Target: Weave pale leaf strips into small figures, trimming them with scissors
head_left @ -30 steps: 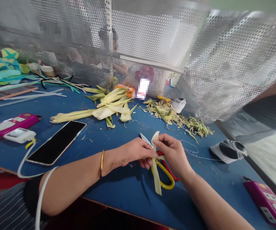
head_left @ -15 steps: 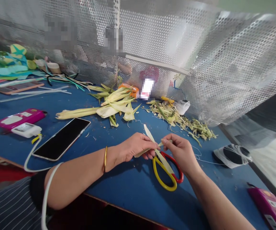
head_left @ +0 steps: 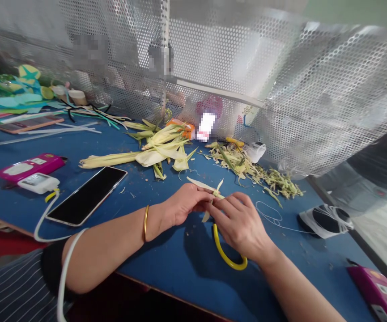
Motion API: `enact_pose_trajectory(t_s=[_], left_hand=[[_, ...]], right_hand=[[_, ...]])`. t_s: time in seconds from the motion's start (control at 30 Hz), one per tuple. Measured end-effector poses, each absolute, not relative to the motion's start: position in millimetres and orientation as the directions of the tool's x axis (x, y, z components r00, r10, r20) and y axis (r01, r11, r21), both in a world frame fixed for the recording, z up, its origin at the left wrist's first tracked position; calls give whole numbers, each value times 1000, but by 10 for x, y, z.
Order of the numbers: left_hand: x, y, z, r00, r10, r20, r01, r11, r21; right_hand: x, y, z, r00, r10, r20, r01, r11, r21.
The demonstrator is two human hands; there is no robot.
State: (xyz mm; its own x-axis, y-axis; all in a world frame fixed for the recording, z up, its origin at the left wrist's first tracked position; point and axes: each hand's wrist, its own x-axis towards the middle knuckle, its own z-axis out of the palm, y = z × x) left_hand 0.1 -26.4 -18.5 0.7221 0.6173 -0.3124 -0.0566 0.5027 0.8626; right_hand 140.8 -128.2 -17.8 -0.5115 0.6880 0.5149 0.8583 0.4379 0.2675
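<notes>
Pale strips of corn husk (head_left: 200,183) cross between my hands, one end sticking up and another hanging below. My left hand (head_left: 188,201) pinches the crossing from the left. My right hand (head_left: 242,223) closes on it from the right, fingertips meeting the left ones and back of the hand toward me. Under the right hand lies a pair of scissors (head_left: 224,256) on the table; only the yellow handle loop shows, and the rest is covered. White thread (head_left: 272,219) curls beside the right hand and runs to a dark spool (head_left: 329,220).
On the blue table (head_left: 166,264), corn husks (head_left: 156,154) lie ahead, with shredded scraps (head_left: 243,163) to their right. A black-screened phone (head_left: 89,194), a magenta device (head_left: 30,169) and a white cable (head_left: 39,226) are left. Another magenta device (head_left: 377,290) sits right. A perforated screen (head_left: 213,53) stands behind.
My right hand has moved left over the scissors and turned palm down, hiding the red handle. The husk strip has swung from steep to nearly level, tilting leftward.
</notes>
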Motion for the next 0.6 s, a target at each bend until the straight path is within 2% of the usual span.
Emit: enact_pose_trajectory(t_s=[0.13, 0.37, 0.6], left_hand=[[14, -284, -234, 711, 616, -340, -39, 517, 855], [28, -343, -212, 681, 658, -321, -114, 528, 842], [30, -386, -166, 596, 706, -383, -126, 554, 823]], right_hand=[[1367, -1246, -285, -519, 684, 512, 854, 444, 273], [1364, -1266, -311, -503, 637, 585, 848, 495, 191], [1343, -1286, -322, -515, 616, 596, 830, 533, 166]])
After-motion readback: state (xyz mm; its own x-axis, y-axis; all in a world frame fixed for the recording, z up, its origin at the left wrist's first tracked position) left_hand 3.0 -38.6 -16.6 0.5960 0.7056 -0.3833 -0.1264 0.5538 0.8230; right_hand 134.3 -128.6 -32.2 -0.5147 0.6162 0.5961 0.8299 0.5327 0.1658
